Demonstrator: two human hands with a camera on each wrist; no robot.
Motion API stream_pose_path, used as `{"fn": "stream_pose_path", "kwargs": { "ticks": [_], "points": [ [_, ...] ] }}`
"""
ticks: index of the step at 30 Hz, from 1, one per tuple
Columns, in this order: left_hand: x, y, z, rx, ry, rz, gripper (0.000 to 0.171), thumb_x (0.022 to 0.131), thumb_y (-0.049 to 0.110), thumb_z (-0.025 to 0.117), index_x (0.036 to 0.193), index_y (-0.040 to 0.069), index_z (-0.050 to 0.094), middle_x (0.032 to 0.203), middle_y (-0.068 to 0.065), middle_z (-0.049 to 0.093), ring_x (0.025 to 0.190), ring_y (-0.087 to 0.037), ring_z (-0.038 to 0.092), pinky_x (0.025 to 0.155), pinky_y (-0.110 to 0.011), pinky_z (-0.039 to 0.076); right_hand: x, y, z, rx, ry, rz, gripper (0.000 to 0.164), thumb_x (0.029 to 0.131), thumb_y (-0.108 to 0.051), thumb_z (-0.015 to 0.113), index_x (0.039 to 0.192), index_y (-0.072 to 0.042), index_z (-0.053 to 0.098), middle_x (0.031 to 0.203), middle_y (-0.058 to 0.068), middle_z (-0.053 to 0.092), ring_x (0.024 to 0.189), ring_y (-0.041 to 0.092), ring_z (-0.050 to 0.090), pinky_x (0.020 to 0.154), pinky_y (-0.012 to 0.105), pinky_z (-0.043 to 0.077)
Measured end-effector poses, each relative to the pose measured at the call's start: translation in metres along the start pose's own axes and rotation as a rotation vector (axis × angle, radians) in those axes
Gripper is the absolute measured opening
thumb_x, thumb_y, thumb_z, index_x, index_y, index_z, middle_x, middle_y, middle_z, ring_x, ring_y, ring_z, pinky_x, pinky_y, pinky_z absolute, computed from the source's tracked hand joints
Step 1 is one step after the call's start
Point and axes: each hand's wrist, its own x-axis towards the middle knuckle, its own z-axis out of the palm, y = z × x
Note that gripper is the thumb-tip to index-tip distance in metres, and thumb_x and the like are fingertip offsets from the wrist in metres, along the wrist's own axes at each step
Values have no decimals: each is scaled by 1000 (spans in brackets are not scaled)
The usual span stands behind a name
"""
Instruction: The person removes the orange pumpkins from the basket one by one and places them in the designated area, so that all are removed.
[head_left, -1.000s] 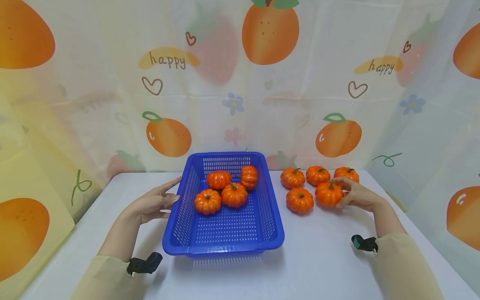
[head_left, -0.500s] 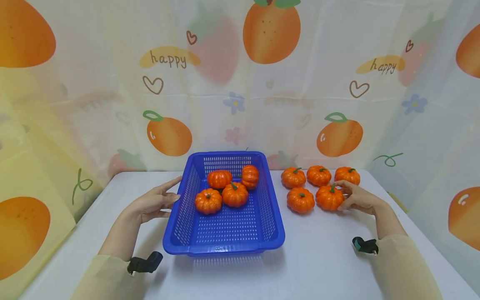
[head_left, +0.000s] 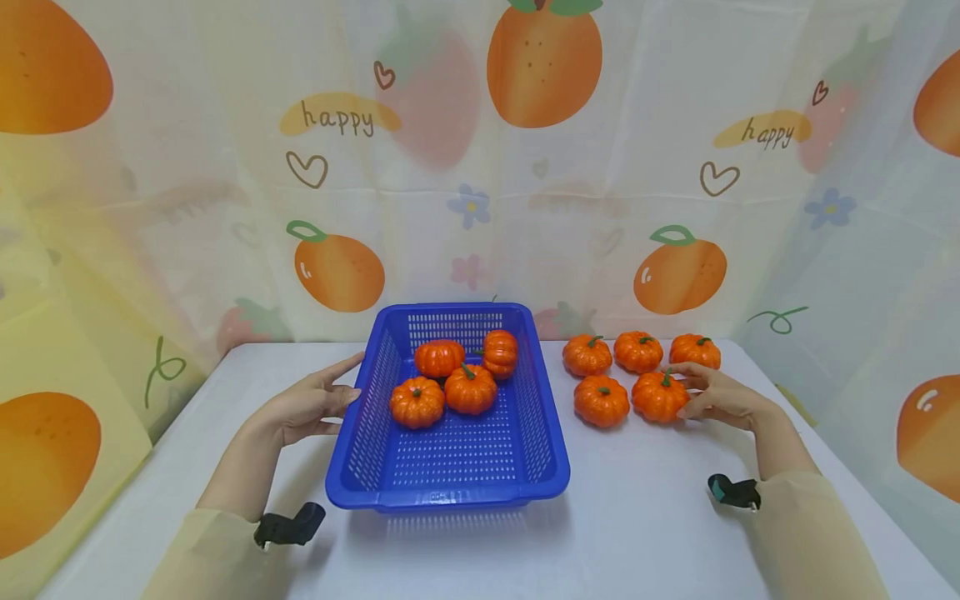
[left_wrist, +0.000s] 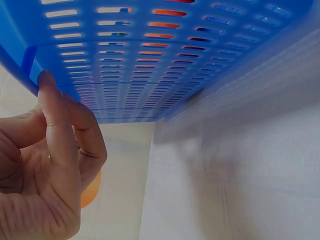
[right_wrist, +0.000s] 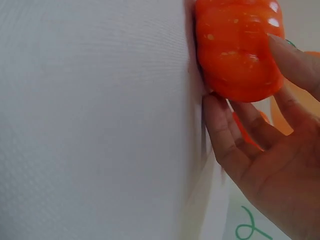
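My left hand (head_left: 311,406) is at the left rim of a blue perforated plastic basket (head_left: 450,504). In the left wrist view, its fingers (left_wrist: 60,130) hold the rim from outside and below. Four-lobed detail aside, several small orange pumpkins lie in the basket, one of them an upright pumpkin (head_left: 416,403). My right hand (head_left: 720,396) holds the right side of another pumpkin (head_left: 658,397) standing on the table. In the right wrist view, the thumb (right_wrist: 295,62) lies on the pumpkin's near side, with fingers reaching behind it. Their tips are partly hidden.
Beside the held pumpkin are a front-row pumpkin (head_left: 601,402) and three behind: a left one (head_left: 587,356), a middle one (head_left: 637,352) and a right one (head_left: 695,351). All stand on the white table (head_left: 637,517). A fruit-printed curtain (head_left: 480,217) hangs behind.
The right hand and its pumpkin have shifted slightly toward me, and the hand a little to the right. The left hand and basket look unchanged.
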Motion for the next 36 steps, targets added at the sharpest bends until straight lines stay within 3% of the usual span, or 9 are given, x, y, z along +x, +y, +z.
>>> {"fn": "stream_pose_path", "kwargs": {
  "ticks": [5,12,17,19,22,24,31,36],
  "points": [
    [-1,1,1,9,9,0,81,101,25,55,160,23,1,94,5,69,84,-11,69,78,-29,60,-4,-2,-5,-8,10,-16,83,83,-9,67,154,-7,23,157,27,17,130,33,41,100,40,53],
    [0,1,2,3,10,-4,81,100,25,56,161,23,2,96,4,69,85,-11,69,80,-30,60,-9,-8,-14,-17,-6,-59,79,90,-18,65,154,-4,21,160,26,20,122,14,50,103,42,53],
    [0,1,1,7,9,-2,81,101,24,55,161,23,2,96,4,69,84,-11,69,79,-30,60,-10,-11,-18,-36,40,-90,72,95,-23,62,152,-4,24,158,24,26,114,2,55,99,37,56],
    [-1,1,1,6,11,-2,80,101,24,55,161,23,2,95,4,69,84,-11,69,78,-29,60,-11,-14,-18,-51,73,-108,70,96,-24,61,152,-3,24,152,19,38,110,-1,58,97,34,57],
    [-1,1,1,4,15,-3,80,101,23,56,160,23,2,94,4,68,83,-11,69,78,-29,60,-13,-23,-18,-70,122,-139,68,99,-28,58,151,-1,24,136,1,52,106,-3,62,92,28,58],
    [-1,1,1,2,15,-2,80,101,24,56,160,23,2,94,5,68,83,-11,69,78,-29,60,-14,-29,-18,-83,146,-158,65,100,-30,56,150,-2,25,131,-2,52,106,-2,62,91,26,57],
    [-1,1,1,-2,13,-4,80,101,24,55,160,23,2,94,5,69,84,-11,69,78,-29,60,-14,-56,-9,-189,202,-198,62,99,-36,54,150,-9,30,153,26,35,103,-4,60,100,40,54],
    [-1,1,1,-4,6,1,81,101,24,55,160,23,1,95,5,69,85,-11,69,79,-30,60,-13,-77,4,-213,235,-204,69,98,-40,56,152,-9,26,156,24,31,128,29,51,109,54,46]
  ]
}}
